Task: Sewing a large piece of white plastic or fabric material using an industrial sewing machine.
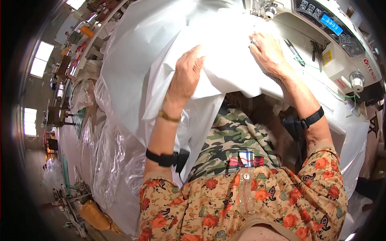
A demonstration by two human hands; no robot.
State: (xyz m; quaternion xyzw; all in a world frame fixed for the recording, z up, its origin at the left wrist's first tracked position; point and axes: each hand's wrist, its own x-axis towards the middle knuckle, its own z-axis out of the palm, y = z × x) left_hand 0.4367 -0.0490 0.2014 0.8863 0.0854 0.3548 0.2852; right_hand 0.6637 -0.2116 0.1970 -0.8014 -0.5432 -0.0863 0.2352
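Observation:
A large sheet of thin white material point(132, 60), fabric or film, spreads over the sewing machine bed and hangs in folds toward my lap. My left hand point(188, 72) is closed on a raised fold of it, thumb and fingers together. Farther right, my right hand point(267, 52) has its fingers bent and pinched at the sheet's edge, just below the head of the sewing machine point(350, 64). Strong lamp glare washes out the sheet between my hands, so the needle area and any seam cannot be made out.
Dark tweezers or snips point(295, 52) lie on the machine bed beside my right wrist, near green thread. A lit control panel point(329, 24) faces me at the upper right. Crumpled clear plastic point(110, 156) heaps at my left. Metal equipment point(72, 201) stands beyond it.

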